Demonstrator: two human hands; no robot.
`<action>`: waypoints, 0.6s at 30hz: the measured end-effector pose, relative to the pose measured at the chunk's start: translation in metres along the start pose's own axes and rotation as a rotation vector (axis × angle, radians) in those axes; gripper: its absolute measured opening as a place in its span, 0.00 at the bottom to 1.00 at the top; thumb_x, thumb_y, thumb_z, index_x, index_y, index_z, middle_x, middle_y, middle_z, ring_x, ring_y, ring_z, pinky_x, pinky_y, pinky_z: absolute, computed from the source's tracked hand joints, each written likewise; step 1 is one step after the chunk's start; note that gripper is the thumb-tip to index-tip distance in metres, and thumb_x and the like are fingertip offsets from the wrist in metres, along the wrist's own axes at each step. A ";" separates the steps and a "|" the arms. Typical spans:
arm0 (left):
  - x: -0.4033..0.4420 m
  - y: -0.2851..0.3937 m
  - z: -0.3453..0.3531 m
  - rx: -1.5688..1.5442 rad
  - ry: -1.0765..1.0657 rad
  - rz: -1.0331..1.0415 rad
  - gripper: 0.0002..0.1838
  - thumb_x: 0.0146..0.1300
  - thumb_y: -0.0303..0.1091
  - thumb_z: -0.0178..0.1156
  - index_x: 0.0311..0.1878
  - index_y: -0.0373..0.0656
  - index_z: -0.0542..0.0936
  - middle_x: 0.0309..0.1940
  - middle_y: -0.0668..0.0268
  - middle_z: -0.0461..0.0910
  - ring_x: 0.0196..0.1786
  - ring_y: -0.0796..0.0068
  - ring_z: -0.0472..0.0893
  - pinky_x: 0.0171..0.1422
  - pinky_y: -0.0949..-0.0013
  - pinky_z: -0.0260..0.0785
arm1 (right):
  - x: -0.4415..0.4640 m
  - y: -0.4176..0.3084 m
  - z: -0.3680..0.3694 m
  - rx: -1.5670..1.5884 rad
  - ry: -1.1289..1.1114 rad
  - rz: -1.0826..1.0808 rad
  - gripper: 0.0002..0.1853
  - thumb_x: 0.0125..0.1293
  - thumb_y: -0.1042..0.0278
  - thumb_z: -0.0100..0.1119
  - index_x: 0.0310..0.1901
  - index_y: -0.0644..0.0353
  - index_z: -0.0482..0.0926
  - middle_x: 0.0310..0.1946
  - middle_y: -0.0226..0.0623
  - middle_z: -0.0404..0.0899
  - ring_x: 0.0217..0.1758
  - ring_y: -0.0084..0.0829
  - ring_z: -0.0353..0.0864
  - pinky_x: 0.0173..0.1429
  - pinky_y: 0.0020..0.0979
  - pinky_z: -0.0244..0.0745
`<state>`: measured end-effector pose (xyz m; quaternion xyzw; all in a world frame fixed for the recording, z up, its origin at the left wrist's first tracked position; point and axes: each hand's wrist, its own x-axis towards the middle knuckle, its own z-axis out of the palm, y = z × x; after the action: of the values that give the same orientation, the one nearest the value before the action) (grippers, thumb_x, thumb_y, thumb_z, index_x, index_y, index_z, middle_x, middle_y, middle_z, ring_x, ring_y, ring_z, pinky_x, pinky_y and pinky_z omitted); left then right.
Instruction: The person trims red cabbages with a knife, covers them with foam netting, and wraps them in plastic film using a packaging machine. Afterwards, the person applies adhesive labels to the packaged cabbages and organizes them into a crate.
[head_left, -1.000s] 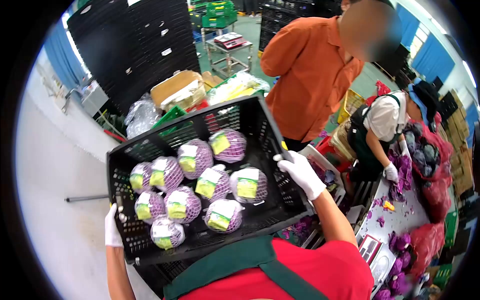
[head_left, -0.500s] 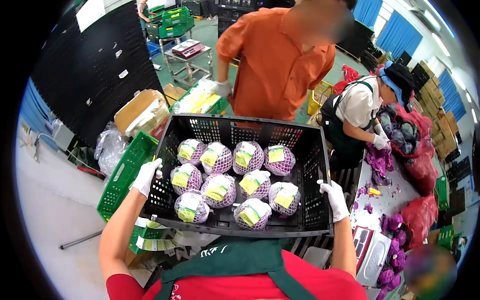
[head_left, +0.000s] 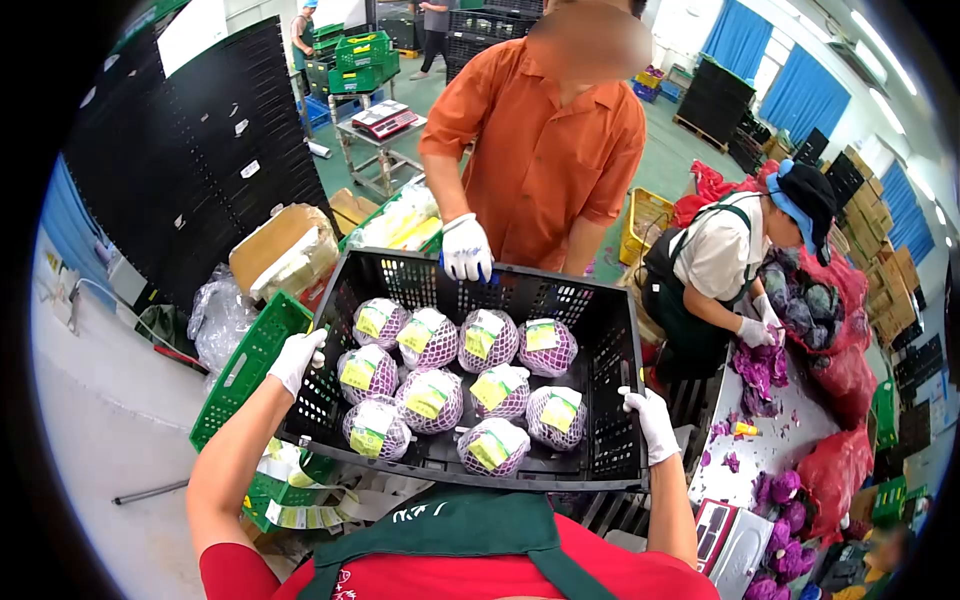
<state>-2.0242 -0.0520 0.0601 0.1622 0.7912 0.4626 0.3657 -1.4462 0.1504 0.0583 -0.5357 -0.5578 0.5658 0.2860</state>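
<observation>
A black plastic crate [head_left: 612, 330] is held up in front of my body, gripped at its two ends. My left hand [head_left: 298, 362], in a white glove, is closed on the left rim. On the right rim my white-gloved right hand [head_left: 653, 425] is closed too. Inside the crate lie several red cabbages [head_left: 430, 398] in white foam nets, each with a yellow-green label; they sit mostly toward the left and middle. A person in an orange shirt [head_left: 545, 150] stands opposite, one gloved hand [head_left: 466, 247] on the far rim.
At right, another person [head_left: 715, 245] handles purple leaves at a metal table [head_left: 720, 470], near red net sacks [head_left: 838, 480] and a scale [head_left: 712, 535]. Green crates [head_left: 245, 375] stand at left, by a dark panel [head_left: 190, 150]. A scale [head_left: 383, 118] rests on a stand behind.
The person in orange has brought a gloved hand onto the crate's far rim and turned more toward me. The crate has shifted slightly down and left in view; both my hands still hold it.
</observation>
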 end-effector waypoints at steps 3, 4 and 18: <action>-0.012 0.021 -0.004 -0.009 -0.019 0.060 0.15 0.61 0.47 0.61 0.31 0.44 0.75 0.18 0.70 0.73 0.19 0.77 0.71 0.25 0.72 0.63 | 0.003 -0.007 0.003 0.059 0.027 -0.031 0.13 0.59 0.73 0.56 0.45 0.67 0.81 0.26 0.25 0.75 0.30 0.17 0.72 0.40 0.19 0.66; -0.015 0.038 -0.001 0.013 -0.007 0.083 0.15 0.61 0.47 0.61 0.30 0.45 0.75 0.17 0.71 0.73 0.19 0.79 0.70 0.24 0.73 0.62 | 0.007 -0.013 0.002 0.053 0.052 -0.061 0.13 0.59 0.73 0.56 0.45 0.66 0.81 0.26 0.25 0.75 0.31 0.16 0.72 0.40 0.19 0.66; 0.087 0.169 0.086 0.194 0.495 0.863 0.37 0.55 0.52 0.64 0.58 0.29 0.73 0.50 0.46 0.79 0.52 0.57 0.79 0.55 0.62 0.72 | 0.053 -0.129 0.011 0.142 0.226 -0.203 0.07 0.64 0.66 0.59 0.40 0.59 0.80 0.29 0.21 0.70 0.31 0.16 0.65 0.40 0.21 0.62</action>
<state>-2.0346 0.1397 0.1402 0.3931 0.7545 0.5204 -0.0738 -1.5051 0.2230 0.1618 -0.5153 -0.5317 0.5083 0.4397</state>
